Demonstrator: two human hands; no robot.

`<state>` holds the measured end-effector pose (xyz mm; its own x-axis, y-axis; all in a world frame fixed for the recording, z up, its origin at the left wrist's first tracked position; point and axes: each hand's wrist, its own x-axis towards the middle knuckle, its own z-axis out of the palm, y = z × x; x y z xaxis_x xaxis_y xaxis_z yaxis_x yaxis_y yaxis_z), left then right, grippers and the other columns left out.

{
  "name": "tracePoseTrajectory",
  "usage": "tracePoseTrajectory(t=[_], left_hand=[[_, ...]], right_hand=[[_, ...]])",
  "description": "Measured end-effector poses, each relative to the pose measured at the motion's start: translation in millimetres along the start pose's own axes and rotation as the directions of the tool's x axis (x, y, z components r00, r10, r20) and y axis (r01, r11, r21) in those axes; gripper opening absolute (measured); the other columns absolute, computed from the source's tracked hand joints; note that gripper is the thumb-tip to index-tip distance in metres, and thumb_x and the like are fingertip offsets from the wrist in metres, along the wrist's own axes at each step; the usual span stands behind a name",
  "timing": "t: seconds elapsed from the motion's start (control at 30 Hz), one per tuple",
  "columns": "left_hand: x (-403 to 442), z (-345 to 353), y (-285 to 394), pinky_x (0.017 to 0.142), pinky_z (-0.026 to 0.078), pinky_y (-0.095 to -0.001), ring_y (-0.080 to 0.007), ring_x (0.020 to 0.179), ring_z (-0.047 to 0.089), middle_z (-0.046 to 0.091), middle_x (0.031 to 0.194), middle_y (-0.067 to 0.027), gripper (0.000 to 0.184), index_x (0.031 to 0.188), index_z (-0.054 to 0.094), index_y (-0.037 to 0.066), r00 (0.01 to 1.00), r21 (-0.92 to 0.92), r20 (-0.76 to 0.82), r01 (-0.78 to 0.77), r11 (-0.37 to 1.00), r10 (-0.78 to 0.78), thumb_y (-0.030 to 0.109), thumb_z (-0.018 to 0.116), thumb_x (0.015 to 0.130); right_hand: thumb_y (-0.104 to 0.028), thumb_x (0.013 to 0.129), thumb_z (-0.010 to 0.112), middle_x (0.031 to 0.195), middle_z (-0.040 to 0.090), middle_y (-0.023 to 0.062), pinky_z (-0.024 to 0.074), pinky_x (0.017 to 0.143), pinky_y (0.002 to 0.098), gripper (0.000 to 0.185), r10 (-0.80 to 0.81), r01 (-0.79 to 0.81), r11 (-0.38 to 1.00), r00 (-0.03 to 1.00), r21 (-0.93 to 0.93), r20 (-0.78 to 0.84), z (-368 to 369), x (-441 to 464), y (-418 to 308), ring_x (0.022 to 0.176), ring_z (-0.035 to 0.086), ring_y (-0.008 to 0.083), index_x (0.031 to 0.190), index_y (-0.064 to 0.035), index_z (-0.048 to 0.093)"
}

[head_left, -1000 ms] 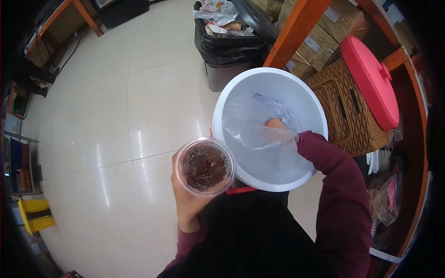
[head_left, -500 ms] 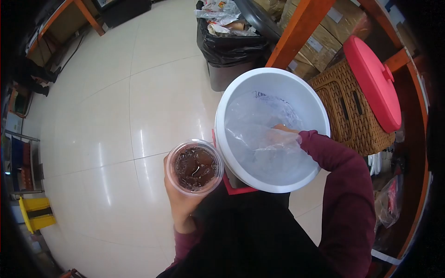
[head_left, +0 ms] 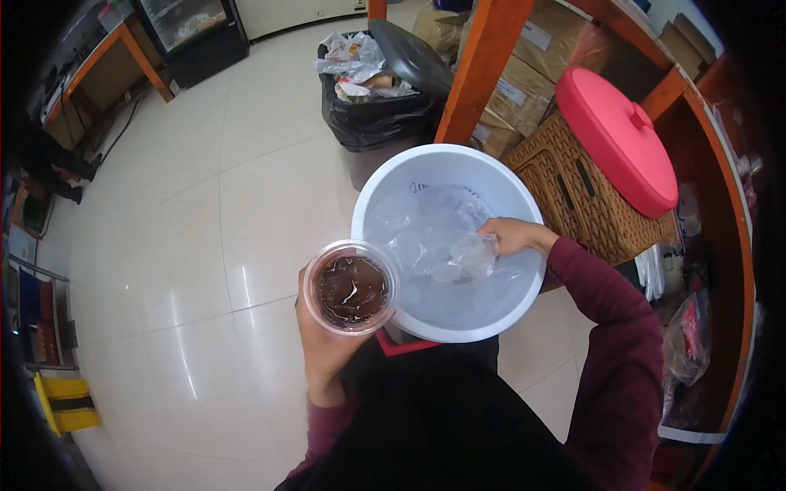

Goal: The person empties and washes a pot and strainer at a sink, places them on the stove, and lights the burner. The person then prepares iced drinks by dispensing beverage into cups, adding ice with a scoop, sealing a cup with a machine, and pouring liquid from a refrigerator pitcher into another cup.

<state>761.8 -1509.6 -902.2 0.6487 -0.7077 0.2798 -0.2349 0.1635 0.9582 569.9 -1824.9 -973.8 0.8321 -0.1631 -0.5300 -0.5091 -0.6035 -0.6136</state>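
My left hand (head_left: pixel 326 350) is wrapped round a clear plastic cup (head_left: pixel 395 290) of dark brown drink (head_left: pixel 350 286). The cup is upright and open at the top, just left of a large white bucket (head_left: pixel 530 204). Over the bucket's inside, my right hand (head_left: pixel 517 236) grips a bunched, clear plastic bag (head_left: pixel 473 258). More translucent plastic lies lower in the bucket, and I cannot tell whether it is part of the same bag. Blue handwriting shows through on the bucket's far inner side. Part of a red frame (head_left: pixel 409 347) shows under the bucket.
Beyond the bucket stands a bin (head_left: pixel 372 123) lined in black, full of rubbish, its dark lid (head_left: pixel 413 57) raised. To the right are a brown woven basket (head_left: pixel 573 188) with a pink lid (head_left: pixel 622 139), and orange shelving (head_left: pixel 485 69) with cartons. A person's legs (head_left: pixel 61 155) show far left.
My right hand has come up from inside the bucket and now shows clearly, with plastic bunched in it. The cup has shifted slightly right. The view has tilted up a little.
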Motion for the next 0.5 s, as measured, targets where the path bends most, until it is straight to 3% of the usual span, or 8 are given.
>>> tracePoseTrajectory(t=[0.07,0.17,0.27,0.37,0.47,0.5], left_hand=[[4,6,6,0.089,0.053,-0.0329,-0.0201,0.105,0.06,0.056,0.118,-0.0117,0.081,0.124,0.044,0.0,1.0,-0.03,0.017,0.006,1.0,-0.005,0.005,0.088,0.055],[10,13,6,0.09,0.053,-0.033,-0.0204,0.106,0.06,0.056,0.119,-0.0117,0.082,0.124,0.044,0.0,0.998,-0.095,0.067,0.024,0.995,-0.018,0.004,0.088,0.056],[15,20,9,0.092,0.052,-0.0343,-0.022,0.107,0.06,0.055,0.12,-0.0122,0.085,0.127,0.045,-0.001,0.996,-0.101,0.093,-0.005,0.995,0.015,0.006,0.088,0.054],[18,24,13,0.091,0.052,-0.0336,-0.0211,0.107,0.06,0.055,0.12,-0.0119,0.083,0.125,0.043,0.0,0.991,-0.133,0.135,-0.002,0.991,0.02,0.002,0.088,0.055],[20,28,8,0.091,0.052,-0.0339,-0.0215,0.107,0.06,0.055,0.12,-0.0125,0.084,0.126,0.043,0.0,0.985,-0.088,0.153,-0.062,0.994,0.075,0.002,0.088,0.055],[21,30,7,0.091,0.052,-0.0338,-0.0216,0.107,0.06,0.056,0.12,-0.0125,0.084,0.126,0.042,0.0,0.986,-0.083,0.156,-0.052,0.995,0.065,0.002,0.088,0.055]], right_hand=[[-0.011,0.08,0.058,0.085,0.069,0.0117,0.0489,0.074,0.0332,0.026,0.0,0.001,1.0,0.999,0.017,-0.053,-8,-13,-11,0.081,0.065,0.0221,0.104,-0.0071,0.067],[-0.012,0.083,0.057,0.085,0.069,0.0108,0.0486,0.075,0.0328,0.024,0.144,-0.157,0.974,0.986,-0.165,-0.089,-22,-27,-30,0.08,0.065,0.0212,0.104,-0.007,0.068],[-0.014,0.085,0.057,0.082,0.068,0.0109,0.0485,0.073,0.0337,0.02,0.081,-0.122,0.985,0.954,-0.124,-0.289,-33,-53,-48,0.078,0.064,0.0208,0.098,-0.0059,0.068],[-0.017,0.085,0.057,0.082,0.068,0.0128,0.0488,0.072,0.0351,0.019,0.12,-0.089,0.991,0.927,0.103,-0.355,-40,-72,-36,0.077,0.065,0.024,0.095,-0.0053,0.068],[-0.02,0.085,0.057,0.082,0.068,0.0151,0.0492,0.071,0.0369,0.021,0.199,-0.143,0.978,0.872,0.155,-0.448,-31,-97,-34,0.076,0.065,0.0278,0.094,-0.0045,0.068],[-0.023,0.084,0.058,0.081,0.068,0.0162,0.0491,0.071,0.0373,0.023,0.221,-0.212,0.974,0.825,0.078,-0.521,-23,-100,-34,0.075,0.065,0.0296,0.092,-0.0035,0.068]])
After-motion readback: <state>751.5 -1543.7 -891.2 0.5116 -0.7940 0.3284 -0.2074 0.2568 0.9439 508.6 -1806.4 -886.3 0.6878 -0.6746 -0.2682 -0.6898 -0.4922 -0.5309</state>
